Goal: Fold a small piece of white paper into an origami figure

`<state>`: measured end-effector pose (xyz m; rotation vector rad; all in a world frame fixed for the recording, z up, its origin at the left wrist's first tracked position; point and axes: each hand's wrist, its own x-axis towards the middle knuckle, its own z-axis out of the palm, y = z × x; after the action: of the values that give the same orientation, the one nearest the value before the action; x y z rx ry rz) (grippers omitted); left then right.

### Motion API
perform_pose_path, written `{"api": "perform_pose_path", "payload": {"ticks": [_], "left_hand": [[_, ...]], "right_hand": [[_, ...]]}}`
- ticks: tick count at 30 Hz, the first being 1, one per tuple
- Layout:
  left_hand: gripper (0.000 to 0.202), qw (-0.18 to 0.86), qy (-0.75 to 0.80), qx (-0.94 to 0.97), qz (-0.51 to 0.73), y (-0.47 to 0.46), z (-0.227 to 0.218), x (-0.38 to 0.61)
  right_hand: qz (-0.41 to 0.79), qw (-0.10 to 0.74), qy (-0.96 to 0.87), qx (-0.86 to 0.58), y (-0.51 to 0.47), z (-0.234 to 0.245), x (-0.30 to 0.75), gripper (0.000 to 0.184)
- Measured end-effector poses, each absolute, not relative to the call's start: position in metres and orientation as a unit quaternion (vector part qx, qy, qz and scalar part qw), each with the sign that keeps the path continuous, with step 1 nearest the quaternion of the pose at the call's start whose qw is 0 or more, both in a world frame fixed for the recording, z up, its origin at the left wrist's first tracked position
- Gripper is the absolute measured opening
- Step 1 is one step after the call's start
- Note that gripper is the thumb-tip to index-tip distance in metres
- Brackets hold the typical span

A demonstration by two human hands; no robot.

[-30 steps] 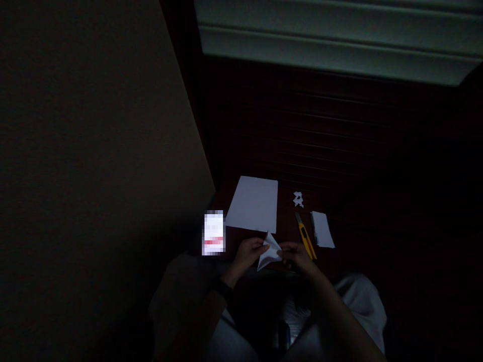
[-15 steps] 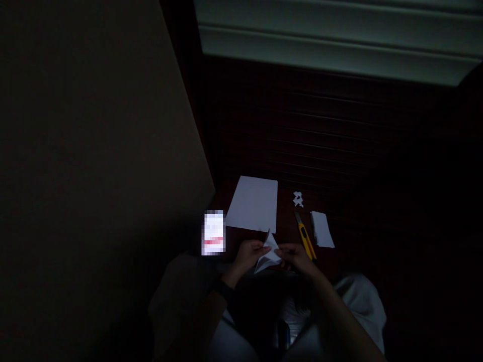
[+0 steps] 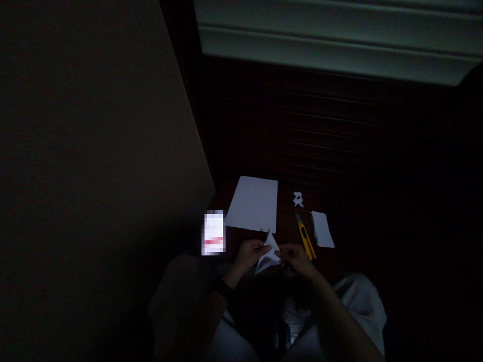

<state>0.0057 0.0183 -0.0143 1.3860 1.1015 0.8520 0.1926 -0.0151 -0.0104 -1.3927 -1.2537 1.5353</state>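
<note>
A folded piece of white paper with pointed corners is held between both hands, close to my lap. My left hand grips its left side, thumb on the near face. On the opposite side my right hand pinches the paper between thumb and fingers. Just beyond my right hand lies a yellow utility knife, its blade end pointing away from me. A flat white sheet rests beyond my left hand.
Small folded white paper pieces lie beyond the knife. A stack of white paper sits to the right. At the left is a bright pixelated rectangle. A wall rises along the left; the room is dim.
The folded paper has shifted very slightly in my hands, and the fold at its lower edge looks a little more opened. Everything else stays in place.
</note>
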Motion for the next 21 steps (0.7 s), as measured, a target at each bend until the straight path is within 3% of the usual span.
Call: {"api": "perform_pose_path", "payload": {"ticks": [21], "left_hand": [[0.034, 0.536, 0.471, 0.590, 0.377, 0.0161, -0.0162, 0.0063]], "right_hand": [[0.608, 0.352, -0.472, -0.533, -0.0169, -0.0116, 0.1905, 0.040]]}}
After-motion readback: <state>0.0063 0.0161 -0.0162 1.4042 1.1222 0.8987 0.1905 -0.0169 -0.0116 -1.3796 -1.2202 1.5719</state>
